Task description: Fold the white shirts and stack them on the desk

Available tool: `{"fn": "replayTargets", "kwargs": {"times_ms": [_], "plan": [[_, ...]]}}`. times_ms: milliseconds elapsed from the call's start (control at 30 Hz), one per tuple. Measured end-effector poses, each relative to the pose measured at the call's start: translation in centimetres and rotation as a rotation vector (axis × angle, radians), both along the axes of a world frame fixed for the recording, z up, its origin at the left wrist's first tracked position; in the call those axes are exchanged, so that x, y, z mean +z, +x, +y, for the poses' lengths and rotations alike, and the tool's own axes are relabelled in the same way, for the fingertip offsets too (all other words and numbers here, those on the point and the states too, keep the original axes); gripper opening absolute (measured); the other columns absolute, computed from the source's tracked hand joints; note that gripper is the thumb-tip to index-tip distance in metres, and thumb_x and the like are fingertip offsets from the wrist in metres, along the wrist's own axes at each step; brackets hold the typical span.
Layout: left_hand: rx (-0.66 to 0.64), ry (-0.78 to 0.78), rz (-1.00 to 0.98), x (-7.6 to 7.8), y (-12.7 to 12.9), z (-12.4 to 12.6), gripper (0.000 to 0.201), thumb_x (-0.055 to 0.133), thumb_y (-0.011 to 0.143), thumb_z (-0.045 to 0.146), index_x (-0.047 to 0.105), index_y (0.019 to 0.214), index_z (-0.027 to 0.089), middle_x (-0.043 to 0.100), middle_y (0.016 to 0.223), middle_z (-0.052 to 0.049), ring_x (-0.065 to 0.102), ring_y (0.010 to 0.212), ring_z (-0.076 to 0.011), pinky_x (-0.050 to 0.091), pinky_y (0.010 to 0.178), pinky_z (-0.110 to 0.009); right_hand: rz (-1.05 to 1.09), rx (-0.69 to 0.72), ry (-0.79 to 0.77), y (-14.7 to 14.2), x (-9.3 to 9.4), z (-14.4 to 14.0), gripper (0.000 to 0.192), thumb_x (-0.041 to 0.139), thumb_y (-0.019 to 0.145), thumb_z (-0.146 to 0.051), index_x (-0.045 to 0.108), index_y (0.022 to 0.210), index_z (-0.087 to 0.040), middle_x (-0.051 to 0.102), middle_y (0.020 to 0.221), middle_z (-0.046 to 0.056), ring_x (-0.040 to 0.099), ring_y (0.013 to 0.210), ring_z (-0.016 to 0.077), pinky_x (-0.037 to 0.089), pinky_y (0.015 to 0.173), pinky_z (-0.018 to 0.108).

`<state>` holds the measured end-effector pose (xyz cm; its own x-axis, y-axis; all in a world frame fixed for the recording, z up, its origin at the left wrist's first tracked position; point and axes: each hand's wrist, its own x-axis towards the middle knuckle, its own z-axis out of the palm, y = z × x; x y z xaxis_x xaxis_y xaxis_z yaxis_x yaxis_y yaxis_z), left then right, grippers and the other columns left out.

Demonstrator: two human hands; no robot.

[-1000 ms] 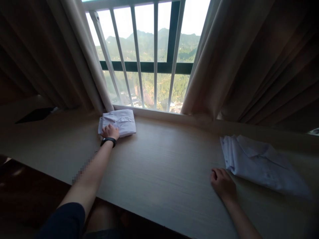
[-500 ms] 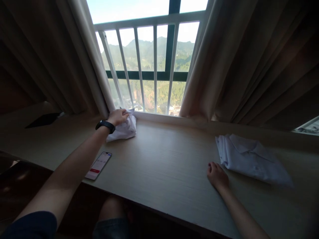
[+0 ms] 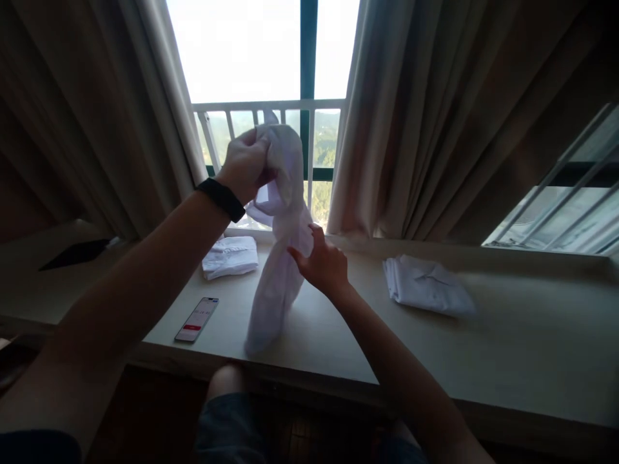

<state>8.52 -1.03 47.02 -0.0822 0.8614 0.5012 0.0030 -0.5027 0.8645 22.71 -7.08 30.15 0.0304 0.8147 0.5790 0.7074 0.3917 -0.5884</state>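
A white shirt (image 3: 278,270) hangs bunched and twisted in the air, its lower end near the front of the tabletop. My left hand (image 3: 246,161), with a black band on the wrist, grips it near the top with closed fingers. My right hand (image 3: 324,258) is at the right side of the hanging cloth, thumb and forefinger apart. Whether it touches the cloth I cannot tell. Behind the shirt, to the left, lies a folded white garment (image 3: 231,256). On the right side lies a folded white shirt (image 3: 428,285) with its collar showing.
A phone (image 3: 197,319) with a lit screen lies on the pale tabletop (image 3: 338,348), left of the shirt. Farther left is a flat dark object (image 3: 75,254). Curtains (image 3: 387,129) flank a barred window at the back. My knees are below the table's front edge.
My left hand has lifted the white shirt from the back left of the table, uncovering a folded garment there. My right hand has come off the tabletop to the shirt. The view has shifted.
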Motion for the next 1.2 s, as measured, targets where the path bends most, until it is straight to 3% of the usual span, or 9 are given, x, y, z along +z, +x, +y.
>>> {"fn": "replayTargets", "kwargs": {"times_ms": [167, 300, 433, 533, 667, 800, 967, 1067, 1200], "plan": [[-0.275, 0.017, -0.175, 2.1, 1.2, -5.3, 0.021, 0.043, 0.103, 0.019, 0.057, 0.119, 0.015, 0.062, 0.094, -0.004, 0.065, 0.091, -0.0157, 0.056, 0.085, -0.035, -0.010, -0.072, 0.070, 3.9, 2.8, -2.4, 0.041, 0.039, 0.100, -0.055, 0.062, 0.108, -0.022, 0.071, 0.098, 0.010, 0.068, 0.095, 0.0275, 0.048, 0.086, 0.039], [-0.465, 0.017, -0.299, 2.6, 3.0, -8.4, 0.031, 0.036, 0.105, 0.015, 0.044, 0.134, 0.015, 0.061, 0.122, -0.008, 0.065, 0.110, -0.0193, 0.058, 0.088, -0.034, 0.000, -0.034, 0.102, 4.4, 4.5, -5.1, 0.050, 0.048, 0.094, -0.063, 0.055, 0.122, -0.023, 0.070, 0.110, 0.010, 0.066, 0.096, 0.0273, 0.047, 0.086, 0.039], [-0.542, -0.004, -0.296, 2.9, 5.0, -11.4, 0.034, 0.032, 0.105, 0.016, 0.041, 0.138, 0.013, 0.062, 0.122, -0.007, 0.065, 0.115, -0.0212, 0.057, 0.089, -0.033, -0.087, -0.135, 0.120, 5.1, 6.1, -5.8, 0.030, 0.052, 0.096, -0.045, 0.066, 0.103, -0.019, 0.070, 0.089, 0.010, 0.066, 0.092, 0.0282, 0.046, 0.086, 0.040], [-0.454, 0.055, -0.171, 3.0, 4.5, -12.7, 0.031, 0.040, 0.104, 0.023, 0.051, 0.132, 0.012, 0.064, 0.113, -0.005, 0.065, 0.113, -0.0207, 0.054, 0.092, -0.035, -0.029, -0.007, 0.126, 8.8, 7.4, -4.8, 0.030, 0.057, 0.092, -0.043, 0.070, 0.086, -0.017, 0.068, 0.078, 0.007, 0.065, 0.087, 0.0242, 0.046, 0.081, 0.035], [-0.146, 0.117, 0.045, 3.1, 1.6, -12.3, 0.021, 0.055, 0.097, 0.022, 0.067, 0.108, 0.009, 0.064, 0.091, -0.003, 0.066, 0.094, -0.0165, 0.052, 0.093, -0.040, 0.251, 0.274, 0.000, 15.6, 9.2, -2.5, 0.045, 0.072, 0.075, -0.060, 0.071, 0.084, -0.015, 0.066, 0.072, 0.003, 0.062, 0.072, 0.0175, 0.050, 0.070, 0.031], [-0.138, -0.044, 0.122, 2.6, -0.2, -10.8, 0.011, 0.058, 0.090, 0.013, 0.063, 0.080, 0.010, 0.057, 0.072, -0.001, 0.055, 0.069, -0.0095, 0.052, 0.091, -0.041, 0.245, 0.119, -0.028, 18.6, 10.2, -0.4, 0.048, 0.075, 0.072, -0.061, 0.070, 0.080, -0.014, 0.065, 0.069, 0.004, 0.060, 0.070, 0.0165, 0.049, 0.070, 0.032], [-0.315, -0.171, -0.107, 0.2, 2.3, -10.3, 0.016, 0.039, 0.097, 0.015, 0.054, 0.092, 0.015, 0.058, 0.088, -0.004, 0.058, 0.079, -0.0127, 0.054, 0.090, -0.045, 0.001, -0.244, 0.152, 13.1, 8.3, -2.8, 0.038, 0.057, 0.092, -0.051, 0.066, 0.093, -0.015, 0.070, 0.089, 0.010, 0.064, 0.090, 0.0228, 0.046, 0.084, 0.035], [-0.298, -0.170, -0.263, -1.4, 4.9, -11.2, 0.018, 0.030, 0.101, 0.019, 0.047, 0.096, 0.020, 0.057, 0.095, -0.004, 0.059, 0.085, -0.0146, 0.056, 0.085, -0.046, 0.042, -0.070, 0.079, 7.7, 5.7, -6.0, 0.044, 0.040, 0.099, -0.054, 0.057, 0.120, -0.019, 0.071, 0.094, 0.008, 0.066, 0.085, 0.0219, 0.048, 0.082, 0.035], [-0.310, -0.131, -0.336, -2.4, 7.1, -12.9, 0.015, 0.031, 0.102, 0.020, 0.043, 0.095, 0.021, 0.053, 0.096, -0.003, 0.059, 0.088, -0.0148, 0.057, 0.080, -0.041, -0.098, 0.004, -0.113, 3.6, 2.8, -6.7, 0.040, 0.063, 0.087, -0.044, 0.059, 0.121, -0.022, 0.071, 0.105, 0.010, 0.067, 0.092, 0.0278, 0.051, 0.081, 0.038]]}}
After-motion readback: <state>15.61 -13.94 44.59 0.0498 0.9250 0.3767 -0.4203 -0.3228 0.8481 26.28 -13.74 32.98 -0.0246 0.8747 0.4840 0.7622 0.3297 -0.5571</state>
